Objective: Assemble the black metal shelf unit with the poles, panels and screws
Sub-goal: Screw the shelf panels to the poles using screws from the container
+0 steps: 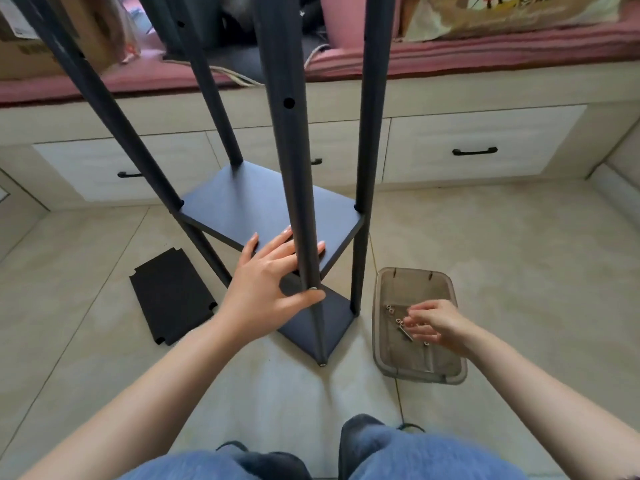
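Observation:
The black shelf unit stands on the floor with four upright poles; the near pole (294, 174) runs up the middle of the view. A middle panel (256, 209) and a lower panel (322, 323) sit between the poles. My left hand (270, 289) holds the middle panel's near corner, fingers flat on top either side of the near pole, thumb underneath by a silver screw head (313, 289). My right hand (436, 323) hovers over a clear plastic tray (388, 362), its loosely curled fingertips just above a long bolt (406, 333) and small nuts (391, 309).
A spare black panel (169, 296) lies flat on the tiled floor to the left. Behind the shelf runs a bench with drawers (478, 147), pink cushions and a cardboard box (41, 36). My knees in jeans (415, 455) are at the bottom edge.

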Motion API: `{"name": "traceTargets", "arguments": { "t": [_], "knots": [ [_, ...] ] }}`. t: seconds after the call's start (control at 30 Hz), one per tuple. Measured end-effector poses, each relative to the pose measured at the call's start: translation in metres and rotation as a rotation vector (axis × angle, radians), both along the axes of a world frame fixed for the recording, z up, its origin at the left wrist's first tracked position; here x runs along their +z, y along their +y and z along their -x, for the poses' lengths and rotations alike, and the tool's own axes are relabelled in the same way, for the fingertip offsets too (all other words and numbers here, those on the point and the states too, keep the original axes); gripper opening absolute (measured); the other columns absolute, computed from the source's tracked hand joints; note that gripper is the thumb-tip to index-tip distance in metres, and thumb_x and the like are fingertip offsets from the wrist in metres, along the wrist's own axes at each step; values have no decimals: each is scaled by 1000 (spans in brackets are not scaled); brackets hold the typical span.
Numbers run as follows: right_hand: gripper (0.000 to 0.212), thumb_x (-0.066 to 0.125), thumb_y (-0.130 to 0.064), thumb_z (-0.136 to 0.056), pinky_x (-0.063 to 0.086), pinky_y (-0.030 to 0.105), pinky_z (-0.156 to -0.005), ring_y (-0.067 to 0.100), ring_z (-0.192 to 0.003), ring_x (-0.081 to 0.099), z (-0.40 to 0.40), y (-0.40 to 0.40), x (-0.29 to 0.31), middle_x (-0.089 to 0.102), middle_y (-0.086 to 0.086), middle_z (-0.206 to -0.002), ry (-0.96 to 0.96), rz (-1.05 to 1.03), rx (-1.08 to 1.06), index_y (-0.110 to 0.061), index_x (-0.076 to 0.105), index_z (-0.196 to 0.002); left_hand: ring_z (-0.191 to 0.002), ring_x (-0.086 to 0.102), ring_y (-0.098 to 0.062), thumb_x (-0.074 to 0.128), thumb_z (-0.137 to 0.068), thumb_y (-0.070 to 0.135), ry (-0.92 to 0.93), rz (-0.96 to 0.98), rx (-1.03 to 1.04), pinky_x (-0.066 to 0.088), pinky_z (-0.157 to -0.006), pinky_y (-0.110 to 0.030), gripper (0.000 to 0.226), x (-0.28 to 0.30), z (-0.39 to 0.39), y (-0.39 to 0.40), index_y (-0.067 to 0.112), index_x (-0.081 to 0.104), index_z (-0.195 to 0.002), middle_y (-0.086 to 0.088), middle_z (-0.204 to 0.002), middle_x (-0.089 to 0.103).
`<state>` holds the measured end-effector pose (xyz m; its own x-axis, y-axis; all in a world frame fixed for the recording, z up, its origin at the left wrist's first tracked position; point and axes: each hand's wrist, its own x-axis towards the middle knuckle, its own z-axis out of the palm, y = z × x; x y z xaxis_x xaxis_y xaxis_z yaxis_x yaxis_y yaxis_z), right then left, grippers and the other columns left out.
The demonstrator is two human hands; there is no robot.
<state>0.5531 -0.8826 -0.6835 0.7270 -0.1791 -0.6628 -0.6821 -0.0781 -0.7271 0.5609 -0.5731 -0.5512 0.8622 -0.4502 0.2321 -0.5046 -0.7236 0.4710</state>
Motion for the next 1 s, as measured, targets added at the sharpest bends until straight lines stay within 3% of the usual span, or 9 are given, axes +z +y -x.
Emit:
{"name": "traceTargets", "arguments": {
  "t": [0.13,0.27,0.4,0.5,0.7,1.0],
  "knots": [
    [16,58,-5,-96,56,37,-80,22,-76,67,-11,-5,-39,70,13,-87,44,131,53,2,63,-110,-150,19,1,52,-80,70,-21,18,15,-4,-121,-33,62,-2,-1,-2,53,41,-139,44,-145,23],
    [20,62,-4,-92,51,34,-69,21,-70,61,-22,-7,-67,66,10,-77,14,316,178,5,66,-109,-149,17,7,56,-82,66,-27,63,23,2,-124,-44,58,-4,2,-4,54,41,-137,35,-151,29],
    [27,63,-18,-93,44,28,-82,32,-109,62,-34,-5,-80,68,16,-114,-34,639,414,-3,65,-115,-149,22,3,59,-83,62,-48,70,31,13,-121,-57,59,-5,2,-6,50,45,-139,26,-154,36],
    [23,56,-20,-97,40,28,-77,33,-113,58,-44,-3,-90,64,16,-119,-39,768,516,-5,61,-114,-148,23,2,61,-83,61,-61,73,33,17,-119,-60,60,-5,0,-6,47,46,-140,25,-154,38],
    [18,56,-26,-97,53,42,-84,35,-103,61,-50,2,-113,64,15,-112,-49,876,585,-10,59,-105,-148,22,5,62,-83,59,-50,69,43,16,-119,-61,59,-6,1,-8,49,45,-139,25,-154,37],
    [7,51,-13,-96,47,40,-80,34,-102,61,-52,11,-123,65,13,-109,-77,957,524,-14,57,-91,-148,20,7,62,-83,58,-44,62,44,14,-121,-60,59,-4,1,-11,52,42,-138,26,-155,35]
  ]
}}
